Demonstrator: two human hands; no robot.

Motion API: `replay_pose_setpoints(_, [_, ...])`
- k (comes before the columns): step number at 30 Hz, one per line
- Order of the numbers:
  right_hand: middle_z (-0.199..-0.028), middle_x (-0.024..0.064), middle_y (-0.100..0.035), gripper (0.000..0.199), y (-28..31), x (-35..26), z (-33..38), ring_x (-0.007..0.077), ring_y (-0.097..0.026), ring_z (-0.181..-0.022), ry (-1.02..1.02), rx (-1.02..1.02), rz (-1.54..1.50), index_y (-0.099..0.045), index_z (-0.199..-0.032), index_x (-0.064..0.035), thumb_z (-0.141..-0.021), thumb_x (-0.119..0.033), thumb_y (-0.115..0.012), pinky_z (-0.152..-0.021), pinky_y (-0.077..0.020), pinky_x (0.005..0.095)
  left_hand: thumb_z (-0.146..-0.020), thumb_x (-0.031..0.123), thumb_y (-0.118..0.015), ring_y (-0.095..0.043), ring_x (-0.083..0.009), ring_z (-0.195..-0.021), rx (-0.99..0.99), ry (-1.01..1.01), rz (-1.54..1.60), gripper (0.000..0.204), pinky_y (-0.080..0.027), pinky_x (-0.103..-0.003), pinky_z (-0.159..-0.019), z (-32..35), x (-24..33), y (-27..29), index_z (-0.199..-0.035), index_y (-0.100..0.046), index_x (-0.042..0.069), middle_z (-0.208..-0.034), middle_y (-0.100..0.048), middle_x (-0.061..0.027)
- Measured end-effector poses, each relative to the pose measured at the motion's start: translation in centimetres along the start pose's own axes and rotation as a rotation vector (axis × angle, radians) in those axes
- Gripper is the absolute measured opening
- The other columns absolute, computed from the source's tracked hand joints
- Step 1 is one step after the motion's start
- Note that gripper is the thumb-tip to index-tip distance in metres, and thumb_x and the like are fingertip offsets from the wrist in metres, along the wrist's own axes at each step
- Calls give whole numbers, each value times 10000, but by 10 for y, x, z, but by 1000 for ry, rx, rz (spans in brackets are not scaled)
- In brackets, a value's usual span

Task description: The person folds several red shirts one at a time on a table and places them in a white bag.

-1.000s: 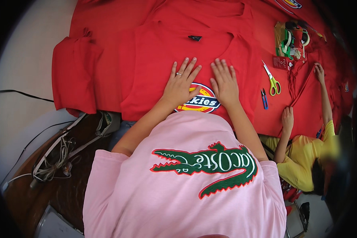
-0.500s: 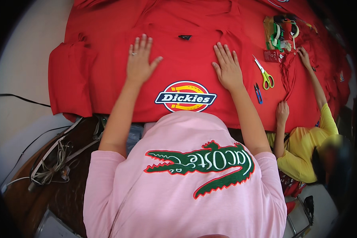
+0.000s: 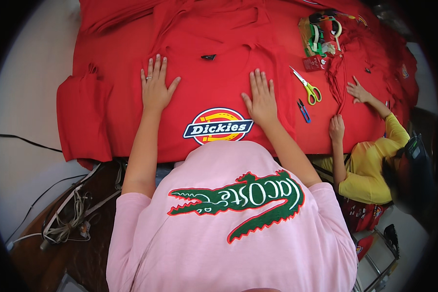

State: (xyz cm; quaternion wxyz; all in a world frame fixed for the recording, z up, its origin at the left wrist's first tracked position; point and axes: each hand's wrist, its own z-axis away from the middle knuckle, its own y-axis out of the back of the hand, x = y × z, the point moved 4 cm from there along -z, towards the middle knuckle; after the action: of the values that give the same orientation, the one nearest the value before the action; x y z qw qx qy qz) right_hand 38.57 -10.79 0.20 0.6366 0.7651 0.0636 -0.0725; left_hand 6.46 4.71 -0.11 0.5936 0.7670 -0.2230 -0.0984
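Red cloth covers the worktop (image 3: 44,63), and a red shirt (image 3: 214,82) with a round badge (image 3: 218,126) lies spread across it. Each grip is fully open and holds nothing: the left hand (image 3: 155,87) and right hand (image 3: 261,97) press flat on the shirt, either side of the badge. Green-handled scissors (image 3: 307,86) lie just right. Another person's hands (image 3: 359,91) touch the cloth nearby.

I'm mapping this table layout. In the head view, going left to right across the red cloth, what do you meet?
Left hand flat on the red shirt → oval printed logo patch → right hand → small blue thread snips → green-handled scissors → a co-worker's hand in a yellow sleeve.
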Motion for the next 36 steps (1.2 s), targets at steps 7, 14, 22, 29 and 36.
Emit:
replay_pose_setpoints(7, [-1714, 140, -285, 765, 20, 14, 57, 293, -245, -1595, -15, -83, -9, -316, -1643, -85, -1021, -446, -575, -1292, -160, 518, -1006, 578, -566, -217, -273, -1604, 10, 7, 3, 788, -162, -554, -1289, 1, 0, 0, -1642, -353, 165, -1729, -273, -61])
replay_pose_setpoints(14, [-1710, 99, -312, 745, 26, 32, 69, 277, -265, -1589, -117, -4, 37, -343, -1638, -114, -1015, -435, -595, -1286, -170, 518, -994, 382, -620, -296, -275, -1573, 83, 9, 114, 637, -210, -519, -1279, 3, -4, 3, -1565, -468, 145, -1679, -376, -65])
replay_pose_setpoints(22, [-1707, 81, -324, 741, 28, 29, 68, 270, -282, -1583, -119, 9, 23, -353, -1637, -134, -1005, -424, -611, -1280, -174, 513, -985, 340, -624, -320, -263, -1563, 97, 17, 117, 610, -222, -510, -1274, 4, -5, 3, -1548, -490, 146, -1669, -394, -56])
replay_pose_setpoints(29, [-1708, 92, -321, 719, 25, 30, 68, 279, -268, -1588, -112, -16, 74, -365, -1633, -147, -1009, -419, -600, -1278, -161, 525, -987, 344, -622, -320, -256, -1563, 108, 18, 125, 604, -221, -501, -1276, 3, -6, 3, -1546, -496, 152, -1666, -402, -48])
replay_pose_setpoints(36, [-1467, 150, -534, 679, 26, 12, 49, 289, -508, -1353, 3, -43, 119, -388, -1624, -160, -983, -217, -607, -1146, -338, 486, -990, 338, -617, -320, -242, -1564, 91, 42, 132, 593, -221, -498, -1280, 4, -5, 3, -1544, -503, 163, -1669, -398, -47])
